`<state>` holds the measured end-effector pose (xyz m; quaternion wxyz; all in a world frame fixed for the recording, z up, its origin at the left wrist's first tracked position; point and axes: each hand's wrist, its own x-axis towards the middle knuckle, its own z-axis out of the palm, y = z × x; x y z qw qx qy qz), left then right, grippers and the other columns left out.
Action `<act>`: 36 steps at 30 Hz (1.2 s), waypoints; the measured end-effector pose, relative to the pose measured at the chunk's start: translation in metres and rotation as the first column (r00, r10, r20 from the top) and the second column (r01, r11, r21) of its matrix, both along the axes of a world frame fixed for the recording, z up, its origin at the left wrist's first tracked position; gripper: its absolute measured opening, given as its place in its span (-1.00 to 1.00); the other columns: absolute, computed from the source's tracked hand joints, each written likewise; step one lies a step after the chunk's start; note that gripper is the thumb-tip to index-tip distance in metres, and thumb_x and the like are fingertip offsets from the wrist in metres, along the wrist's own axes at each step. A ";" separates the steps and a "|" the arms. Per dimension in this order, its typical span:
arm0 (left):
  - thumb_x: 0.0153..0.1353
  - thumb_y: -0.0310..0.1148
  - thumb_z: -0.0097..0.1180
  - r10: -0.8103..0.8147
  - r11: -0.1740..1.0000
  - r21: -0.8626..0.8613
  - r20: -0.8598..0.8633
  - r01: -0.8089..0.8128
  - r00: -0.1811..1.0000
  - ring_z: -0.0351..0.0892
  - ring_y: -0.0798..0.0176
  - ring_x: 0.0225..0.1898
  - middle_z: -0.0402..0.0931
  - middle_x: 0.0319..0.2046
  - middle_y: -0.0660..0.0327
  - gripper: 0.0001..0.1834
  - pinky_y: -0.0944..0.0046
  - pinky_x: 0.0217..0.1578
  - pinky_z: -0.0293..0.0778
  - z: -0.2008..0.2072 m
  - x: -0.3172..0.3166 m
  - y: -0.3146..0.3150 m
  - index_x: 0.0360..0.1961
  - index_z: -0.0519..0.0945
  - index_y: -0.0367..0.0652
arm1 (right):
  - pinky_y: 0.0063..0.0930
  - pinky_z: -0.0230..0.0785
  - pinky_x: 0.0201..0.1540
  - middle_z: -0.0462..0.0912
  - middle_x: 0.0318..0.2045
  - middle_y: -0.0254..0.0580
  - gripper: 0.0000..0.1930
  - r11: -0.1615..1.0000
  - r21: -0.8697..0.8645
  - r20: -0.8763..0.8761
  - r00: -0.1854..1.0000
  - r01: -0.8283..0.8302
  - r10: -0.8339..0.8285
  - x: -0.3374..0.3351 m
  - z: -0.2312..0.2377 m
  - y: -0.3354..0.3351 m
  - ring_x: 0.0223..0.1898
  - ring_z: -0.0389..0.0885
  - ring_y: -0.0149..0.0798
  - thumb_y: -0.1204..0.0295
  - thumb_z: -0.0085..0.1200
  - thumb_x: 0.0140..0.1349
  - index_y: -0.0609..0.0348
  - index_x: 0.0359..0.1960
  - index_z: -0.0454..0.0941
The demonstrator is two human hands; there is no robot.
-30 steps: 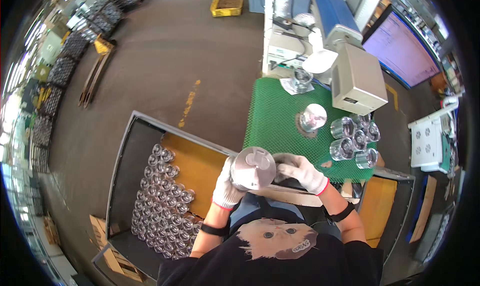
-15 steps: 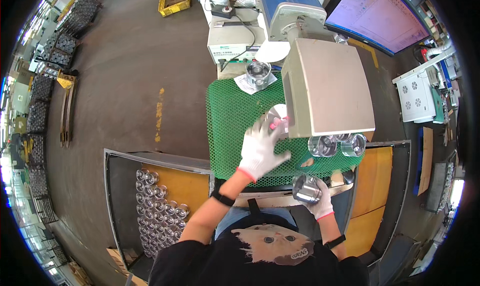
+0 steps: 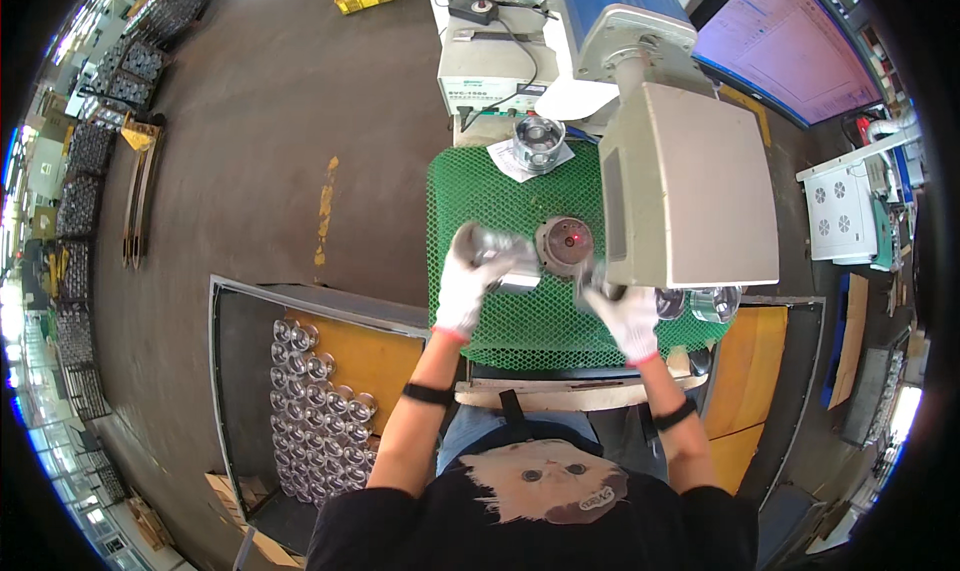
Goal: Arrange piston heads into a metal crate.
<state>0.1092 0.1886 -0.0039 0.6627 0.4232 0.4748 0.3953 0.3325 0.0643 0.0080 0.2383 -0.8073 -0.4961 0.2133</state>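
Brown floor (image 3: pixel 260 211) fills much of the workshop around you, with a beige machine head (image 3: pixel 710 186) standing over the right side of your green mesh mat (image 3: pixel 480 191). To your left, a large dark-walled bin (image 3: pixel 214 361) has a yellow-orange base and close rows of shiny metal cups (image 3: pixel 320 411) over its left part. Another bin (image 3: pixel 745 391) at your right shows yellow-orange boards. Farther off at the top, a yellow crate (image 3: pixel 370 1) holds something brown and flat.

Your gloved left hand (image 3: pixel 463 296) is closed around a silver cylinder (image 3: pixel 512 256); it lies tilted, with your thumb across its near side and its free end pointing right, above the mat. Your gloved right hand (image 3: pixel 630 321) grips a second metal piece (image 3: pixel 592 287) at its fingertips, the piece reaching out to their left; motion blur hides its exact shape and finger contact. Between the two pieces, just beyond them, sits a round fixture (image 3: pixel 566 243) with a red spot of light on it. One finished-looking cup (image 3: pixel 538 143) stands on white paper (image 3: pixel 505 161) at the mat's far edge, and two cups (image 3: pixel 715 303) sit near your right hand.
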 end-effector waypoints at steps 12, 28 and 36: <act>0.06 -0.35 0.21 0.458 0.709 -0.588 -0.034 -0.388 0.888 0.64 -0.02 -0.11 0.56 -0.08 -0.04 -0.35 0.01 -0.16 0.65 -0.041 -0.236 -0.246 0.18 0.29 -0.26 | -0.06 0.43 0.01 0.50 -0.06 0.03 -0.34 0.956 0.085 0.382 0.896 -0.279 0.228 -0.024 -0.004 0.094 0.00 0.48 0.08 0.06 0.30 -0.12 0.03 0.06 0.45; 0.20 -0.24 0.06 0.363 0.807 -0.577 0.311 -0.129 0.878 0.63 -0.01 -0.06 0.59 -0.07 0.02 -0.56 -0.01 -0.03 0.58 -0.036 -0.202 -0.233 0.06 0.47 -0.27 | 0.07 0.17 0.20 0.46 -0.03 0.10 -0.44 0.865 0.405 0.661 0.748 -0.295 -0.054 -0.036 0.008 0.044 0.07 0.40 0.13 0.07 0.15 0.10 0.18 0.05 0.44; 0.18 -0.34 0.15 0.126 0.728 -0.680 0.259 0.088 0.957 0.66 0.17 -0.13 0.63 -0.15 0.13 -0.63 0.08 -0.08 0.59 -0.044 -0.168 -0.206 0.02 0.52 -0.20 | -0.07 0.34 -0.02 0.57 -0.23 -0.11 -0.68 0.938 0.128 0.349 0.900 -0.322 0.262 -0.082 -0.044 -0.167 -0.11 0.52 0.00 0.12 0.16 0.03 -0.03 -0.23 0.58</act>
